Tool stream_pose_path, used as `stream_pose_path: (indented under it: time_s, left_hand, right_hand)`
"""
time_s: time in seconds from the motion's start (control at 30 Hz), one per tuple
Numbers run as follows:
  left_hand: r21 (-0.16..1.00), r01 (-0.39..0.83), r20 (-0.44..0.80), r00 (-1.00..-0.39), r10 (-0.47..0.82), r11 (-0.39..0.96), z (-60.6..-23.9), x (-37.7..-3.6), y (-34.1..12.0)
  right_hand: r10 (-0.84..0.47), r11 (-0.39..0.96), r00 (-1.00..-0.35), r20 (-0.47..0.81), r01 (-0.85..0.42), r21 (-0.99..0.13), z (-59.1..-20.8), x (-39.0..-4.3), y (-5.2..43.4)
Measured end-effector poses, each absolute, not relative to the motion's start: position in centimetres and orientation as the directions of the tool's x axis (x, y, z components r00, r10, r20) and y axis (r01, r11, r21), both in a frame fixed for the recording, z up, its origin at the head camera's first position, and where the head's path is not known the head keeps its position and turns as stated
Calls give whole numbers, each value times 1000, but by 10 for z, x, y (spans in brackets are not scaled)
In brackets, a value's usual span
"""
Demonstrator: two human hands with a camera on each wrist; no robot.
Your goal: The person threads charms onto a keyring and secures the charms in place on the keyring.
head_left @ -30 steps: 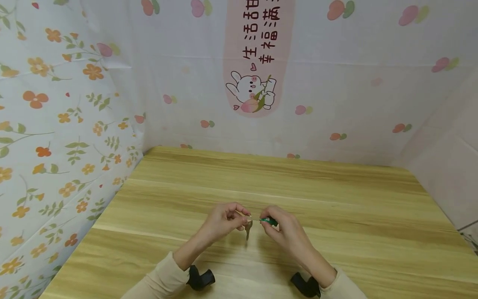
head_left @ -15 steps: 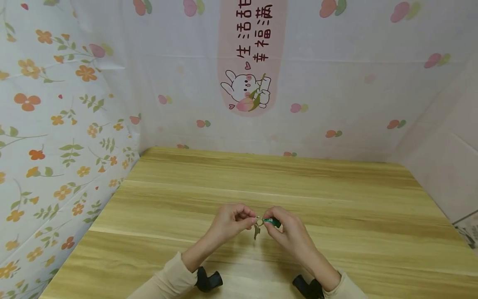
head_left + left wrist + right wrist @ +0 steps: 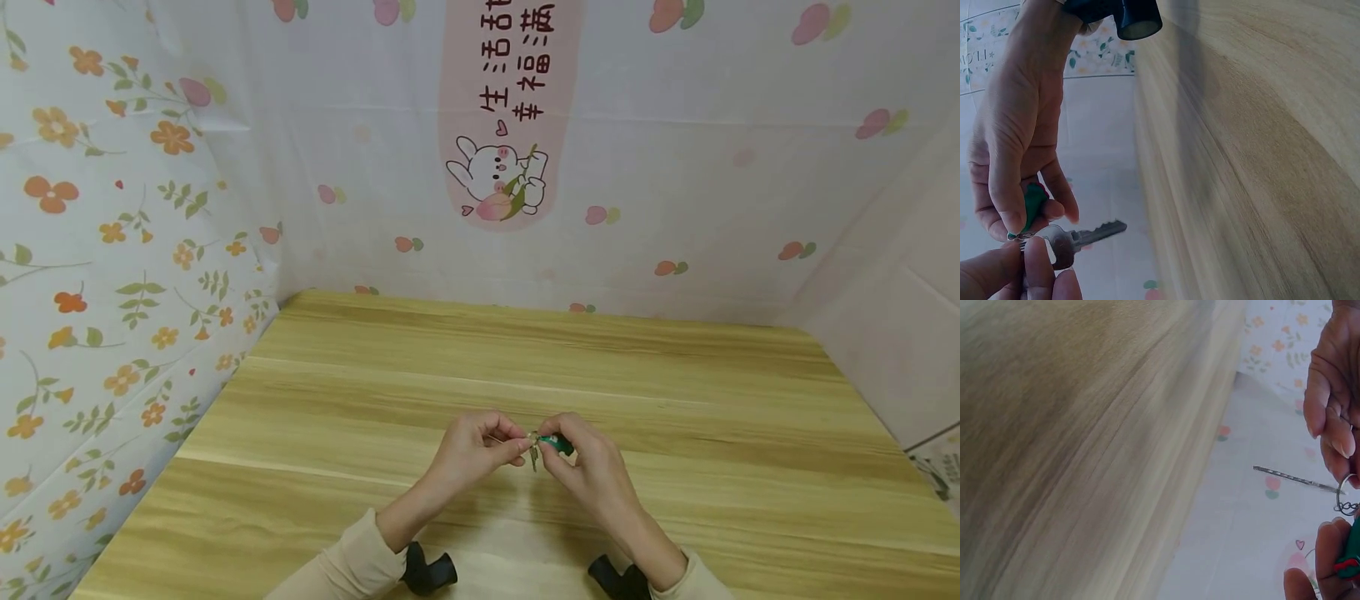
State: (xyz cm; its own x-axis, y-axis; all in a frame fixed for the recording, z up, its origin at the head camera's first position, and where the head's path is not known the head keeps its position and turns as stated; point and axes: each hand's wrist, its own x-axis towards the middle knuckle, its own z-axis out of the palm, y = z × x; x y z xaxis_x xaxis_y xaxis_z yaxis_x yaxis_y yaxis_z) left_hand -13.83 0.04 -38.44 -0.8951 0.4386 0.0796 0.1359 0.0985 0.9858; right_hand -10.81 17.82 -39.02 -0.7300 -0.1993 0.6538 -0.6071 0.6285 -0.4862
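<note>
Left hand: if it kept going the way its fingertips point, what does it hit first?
Likely the right hand: the left hand points right, both pinching one key ring with its key. Depth looks matched.

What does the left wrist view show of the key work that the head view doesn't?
Only the left wrist view shows the key clearly: its toothed silver blade sticks out sideways in the air, off the table, and hangs from a ring. The right hand pinches the green tag between thumb and fingers.

Only the head view shows both sleeves, the whole table and the printed cloth walls.

Both show the left hand and right hand meeting at the key and green tag, above the table.
</note>
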Motion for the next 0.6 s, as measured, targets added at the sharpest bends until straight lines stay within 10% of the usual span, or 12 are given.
stream_pose_path:
  time_s: [0.6]
  left_hand:
    - [965,216,140,-905,402,149,-387,-136,2]
  right_hand:
    - [-215,599,-695,686,-649,-469,-393,-109,178]
